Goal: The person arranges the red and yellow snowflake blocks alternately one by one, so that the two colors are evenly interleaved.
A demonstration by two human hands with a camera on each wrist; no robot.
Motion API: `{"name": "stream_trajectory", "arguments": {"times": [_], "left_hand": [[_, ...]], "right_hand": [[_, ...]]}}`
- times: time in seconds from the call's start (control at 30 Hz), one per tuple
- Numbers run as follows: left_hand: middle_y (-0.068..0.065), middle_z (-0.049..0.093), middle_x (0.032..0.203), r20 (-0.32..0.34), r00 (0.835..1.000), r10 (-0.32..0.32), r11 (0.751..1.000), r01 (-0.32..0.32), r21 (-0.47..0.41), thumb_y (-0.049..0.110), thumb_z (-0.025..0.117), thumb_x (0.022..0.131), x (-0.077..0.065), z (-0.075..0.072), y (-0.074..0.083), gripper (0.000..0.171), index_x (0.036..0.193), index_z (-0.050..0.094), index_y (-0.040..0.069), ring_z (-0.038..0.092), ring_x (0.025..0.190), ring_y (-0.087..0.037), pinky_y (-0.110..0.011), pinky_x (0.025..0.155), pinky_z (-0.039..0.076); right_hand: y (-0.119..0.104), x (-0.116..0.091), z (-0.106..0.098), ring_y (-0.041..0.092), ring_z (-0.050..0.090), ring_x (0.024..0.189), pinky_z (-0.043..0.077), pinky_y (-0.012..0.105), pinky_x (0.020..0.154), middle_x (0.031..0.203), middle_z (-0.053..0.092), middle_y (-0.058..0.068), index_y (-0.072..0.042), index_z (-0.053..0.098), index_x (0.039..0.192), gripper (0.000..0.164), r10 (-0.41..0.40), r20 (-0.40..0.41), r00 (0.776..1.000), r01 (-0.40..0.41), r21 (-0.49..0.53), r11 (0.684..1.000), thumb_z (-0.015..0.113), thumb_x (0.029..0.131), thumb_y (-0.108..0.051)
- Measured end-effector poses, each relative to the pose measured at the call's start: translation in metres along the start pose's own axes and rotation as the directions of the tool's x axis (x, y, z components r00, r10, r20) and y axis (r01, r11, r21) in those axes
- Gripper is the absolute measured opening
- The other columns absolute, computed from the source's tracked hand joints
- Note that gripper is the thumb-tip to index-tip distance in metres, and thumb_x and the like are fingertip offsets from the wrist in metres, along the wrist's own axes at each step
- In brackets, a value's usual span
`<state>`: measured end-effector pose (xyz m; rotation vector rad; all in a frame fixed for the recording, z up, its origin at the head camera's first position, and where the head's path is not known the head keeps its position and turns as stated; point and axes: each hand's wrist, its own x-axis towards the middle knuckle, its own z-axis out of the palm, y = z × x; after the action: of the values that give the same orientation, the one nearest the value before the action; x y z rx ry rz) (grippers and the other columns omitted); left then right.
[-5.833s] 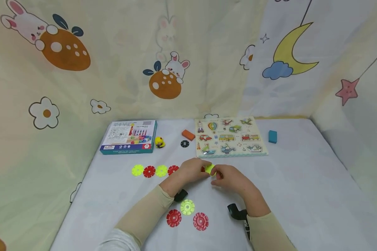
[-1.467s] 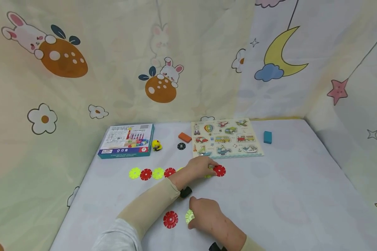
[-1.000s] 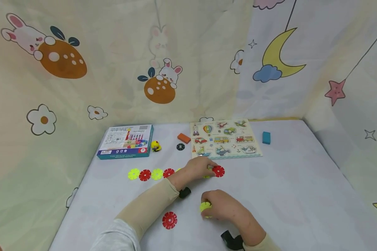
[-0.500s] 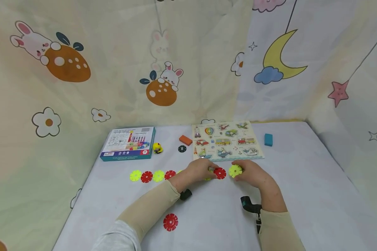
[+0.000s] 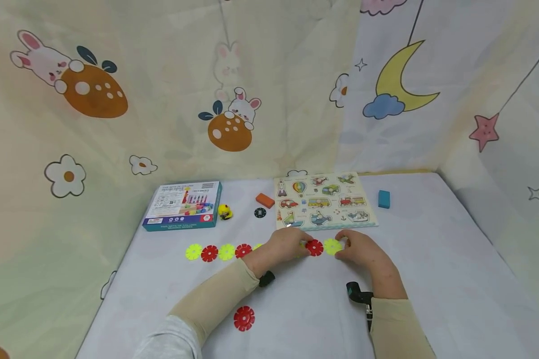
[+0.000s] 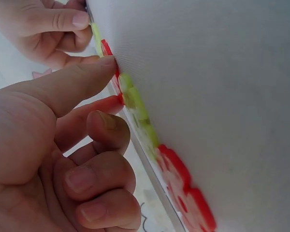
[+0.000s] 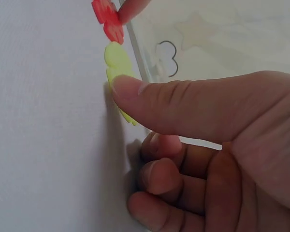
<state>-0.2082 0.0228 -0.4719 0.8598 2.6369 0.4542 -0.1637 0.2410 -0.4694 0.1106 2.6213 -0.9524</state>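
Observation:
A row of notched, flower-shaped building discs, yellow-green and red by turns, lies across the white table. My left hand (image 5: 287,243) holds the red disc (image 5: 315,248) near the row's right end, thumb and index finger at its edges; its other fingers are curled in the left wrist view. Between thumb and fingers, my right hand (image 5: 363,250) pinches a yellow-green disc (image 5: 331,246) right beside that red one. In the right wrist view the thumb lies over this yellow-green disc (image 7: 117,57). My left hand and forearm hide the row's middle. A single red disc (image 5: 244,318) lies nearer me.
Behind the row are a picture puzzle board (image 5: 325,202), a boxed set (image 5: 182,206), a small yellow duck figure (image 5: 225,212), an orange block (image 5: 265,200), a black round chip (image 5: 260,213) and a blue block (image 5: 384,199). A printed curtain (image 5: 296,99) stands behind the table.
My right hand has picked up the yellow-green disc from near the front and brought it to the row's right end, beside the red disc. My left hand has stayed on the red disc lately.

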Motion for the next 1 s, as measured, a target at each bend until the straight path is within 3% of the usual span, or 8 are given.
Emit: {"name": "stream_trajectory", "arguments": {"times": [0.13,0.27,0.4,0.5,0.63,0.77,0.87,1.0], "left_hand": [[0.014,0.063,0.109,-0.002,1.000,0.014,1.000,-0.014,0.021,0.034,0.072,0.084,0.004,-0.004,0.010,0.041,0.123,0.065,0.025,0.050,0.084,-0.006,-0.022,0.065,0.042],[0.011,0.063,0.113,0.010,0.999,0.037,0.998,-0.038,0.056,0.037,0.071,0.084,0.017,-0.010,0.028,0.044,0.125,0.063,0.023,0.051,0.085,-0.008,-0.022,0.063,0.042],[0.011,0.065,0.103,0.045,0.998,0.050,0.991,-0.055,0.119,0.041,0.071,0.083,0.030,-0.007,0.039,0.047,0.126,0.062,0.025,0.052,0.082,-0.008,-0.022,0.056,0.041],[0.014,0.064,0.091,0.075,0.996,0.054,0.989,-0.064,0.132,0.042,0.070,0.083,0.036,-0.001,0.040,0.045,0.124,0.063,0.027,0.052,0.077,-0.008,-0.022,0.053,0.038],[0.015,0.064,0.095,0.088,0.995,0.053,0.995,-0.060,0.082,0.042,0.071,0.082,0.037,0.002,0.036,0.044,0.123,0.065,0.026,0.050,0.073,-0.008,-0.022,0.053,0.037],[0.015,0.065,0.092,0.074,0.995,0.071,0.997,-0.073,0.030,0.041,0.071,0.082,0.039,0.002,0.032,0.043,0.122,0.065,0.025,0.049,0.070,-0.008,-0.021,0.052,0.035],[0.014,0.065,0.094,0.066,0.994,0.089,0.996,-0.090,0.011,0.037,0.070,0.084,0.040,0.001,0.031,0.039,0.121,0.066,0.023,0.050,0.070,-0.008,-0.022,0.050,0.034],[0.013,0.064,0.111,0.079,0.993,0.086,0.996,-0.088,0.026,0.037,0.071,0.083,0.041,0.001,0.032,0.041,0.122,0.065,0.024,0.051,0.078,-0.007,-0.020,0.055,0.038]], "right_hand": [[0.002,0.002,-0.002,0.020,0.047,0.069,0.037,0.032,0.060,0.077,0.050,0.007,-0.010,0.058,0.117,0.044,-0.024,0.006,1.000,0.024,0.010,1.000,0.076,0.079,-0.020],[0.004,0.005,-0.004,0.020,0.046,0.066,0.036,0.032,0.059,0.075,0.049,0.007,-0.010,0.058,0.116,0.043,-0.033,-0.006,0.999,0.033,0.017,0.999,0.077,0.078,-0.019],[0.006,0.007,-0.004,0.020,0.046,0.066,0.036,0.032,0.059,0.075,0.049,0.007,-0.010,0.058,0.115,0.043,-0.027,-0.007,1.000,0.028,0.037,0.999,0.077,0.077,-0.019],[0.006,0.005,-0.003,0.020,0.047,0.068,0.037,0.032,0.060,0.077,0.049,0.007,-0.009,0.057,0.115,0.045,-0.011,0.007,1.000,0.010,0.054,0.998,0.078,0.076,-0.019],[-0.003,-0.009,-0.012,0.023,0.049,0.077,0.040,0.035,0.065,0.087,0.053,0.008,-0.006,0.058,0.113,0.046,0.028,0.041,0.999,-0.028,0.018,0.999,0.079,0.075,-0.022],[-0.026,-0.033,-0.024,0.022,0.050,0.080,0.042,0.036,0.067,0.088,0.058,0.005,-0.007,0.065,0.100,0.032,-0.017,0.115,0.993,0.019,-0.016,1.000,0.078,0.075,-0.024],[-0.055,-0.054,-0.019,0.018,0.051,0.073,0.042,0.033,0.064,0.079,0.059,0.000,-0.012,0.067,0.088,0.020,-0.102,0.213,0.972,0.112,-0.035,0.993,0.079,0.075,-0.022],[-0.095,-0.079,0.015,0.012,0.052,0.064,0.043,0.030,0.060,0.070,0.057,-0.005,-0.016,0.069,0.089,0.021,-0.241,0.370,0.897,0.305,-0.125,0.944,0.080,0.073,-0.026]]}}
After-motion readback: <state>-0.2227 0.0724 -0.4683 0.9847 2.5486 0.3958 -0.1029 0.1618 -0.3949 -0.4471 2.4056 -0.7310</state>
